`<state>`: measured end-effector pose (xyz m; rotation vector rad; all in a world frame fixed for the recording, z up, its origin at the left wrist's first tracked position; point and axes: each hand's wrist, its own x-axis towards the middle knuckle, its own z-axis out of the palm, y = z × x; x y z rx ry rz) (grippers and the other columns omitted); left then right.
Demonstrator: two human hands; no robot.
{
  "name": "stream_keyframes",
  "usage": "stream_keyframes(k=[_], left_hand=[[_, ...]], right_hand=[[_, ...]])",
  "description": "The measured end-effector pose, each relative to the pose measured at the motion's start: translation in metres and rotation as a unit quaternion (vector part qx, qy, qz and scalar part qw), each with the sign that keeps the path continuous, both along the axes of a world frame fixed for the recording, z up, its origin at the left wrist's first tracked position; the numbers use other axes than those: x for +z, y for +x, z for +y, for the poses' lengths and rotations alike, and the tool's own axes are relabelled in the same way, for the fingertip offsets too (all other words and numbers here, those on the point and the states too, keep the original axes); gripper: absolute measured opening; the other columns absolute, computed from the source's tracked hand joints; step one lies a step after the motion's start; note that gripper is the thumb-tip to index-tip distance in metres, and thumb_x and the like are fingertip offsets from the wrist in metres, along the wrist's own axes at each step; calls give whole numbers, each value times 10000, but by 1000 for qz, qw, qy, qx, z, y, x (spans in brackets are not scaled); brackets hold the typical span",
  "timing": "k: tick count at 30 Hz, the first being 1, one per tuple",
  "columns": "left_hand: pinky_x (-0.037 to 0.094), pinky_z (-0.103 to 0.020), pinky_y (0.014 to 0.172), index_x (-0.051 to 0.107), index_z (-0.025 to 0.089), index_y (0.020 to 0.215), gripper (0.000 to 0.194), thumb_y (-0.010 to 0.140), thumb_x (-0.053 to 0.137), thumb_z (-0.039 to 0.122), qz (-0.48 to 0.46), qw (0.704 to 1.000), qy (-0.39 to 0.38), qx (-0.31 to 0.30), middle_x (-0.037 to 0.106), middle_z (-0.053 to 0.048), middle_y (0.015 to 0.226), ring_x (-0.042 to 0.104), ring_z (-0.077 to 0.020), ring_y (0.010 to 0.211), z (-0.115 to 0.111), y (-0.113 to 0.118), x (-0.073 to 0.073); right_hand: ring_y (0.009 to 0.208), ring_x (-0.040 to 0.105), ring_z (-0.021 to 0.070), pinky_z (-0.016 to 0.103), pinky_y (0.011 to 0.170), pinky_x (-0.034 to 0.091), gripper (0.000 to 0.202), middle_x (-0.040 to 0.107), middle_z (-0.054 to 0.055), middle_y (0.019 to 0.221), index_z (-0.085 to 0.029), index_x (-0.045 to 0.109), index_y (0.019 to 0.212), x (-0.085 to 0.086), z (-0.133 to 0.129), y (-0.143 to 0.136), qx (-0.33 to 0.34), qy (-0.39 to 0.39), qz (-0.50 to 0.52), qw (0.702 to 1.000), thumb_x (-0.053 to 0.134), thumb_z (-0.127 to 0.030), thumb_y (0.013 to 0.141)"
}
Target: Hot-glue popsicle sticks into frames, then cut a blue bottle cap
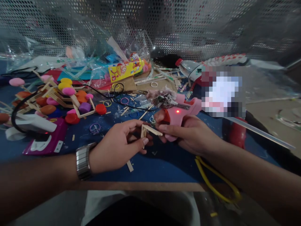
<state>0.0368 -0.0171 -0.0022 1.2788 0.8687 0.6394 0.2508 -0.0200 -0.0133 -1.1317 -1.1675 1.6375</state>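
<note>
Between thumb and fingers, my left hand (117, 146) grips a small angled frame of wooden sticks (150, 129), its bend pointing up. A metal-banded watch (84, 161) circles that wrist. My right hand (190, 131) is wrapped round a pink hot glue gun (176, 121) with a lit red light. Greyish fluff and glue strings (163, 96) cling around the gun's front end, which points left above the sticks. Fingertips of my right hand are close to the frame's right end; whether they touch it I cannot tell.
Stick pieces with coloured foam-like balls (68, 91) pile up at the left, behind a purple power strip (50, 138) with a plugged-in cord. A yellow packet (127, 70), plastic bottle (188, 69) and glue stick (261, 131) lie around. A yellow loop (216, 182) hangs over the front edge.
</note>
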Motion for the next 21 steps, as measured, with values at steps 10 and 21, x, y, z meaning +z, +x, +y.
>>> stream_keyframes(k=[10,21], left_hand=[[661,-251,689,704,166,1062,209,859,743,201,9,999,-42,5,760,-39,937,751,-177,826,3,-2,0],[672,-245,707,665,147,1096,174,968,629,260,3,1000,-11,9,723,-21,867,729,-144,776,2,-4,-2]], right_hand=[[716,602,133,281,670,523,316,653,-17,902,-260,643,914,3,-3,3,97,64,36,993,901,-245,731],[586,516,83,213,459,391,424,588,-13,864,-231,556,792,11,-3,-1,40,20,68,997,945,-344,669]])
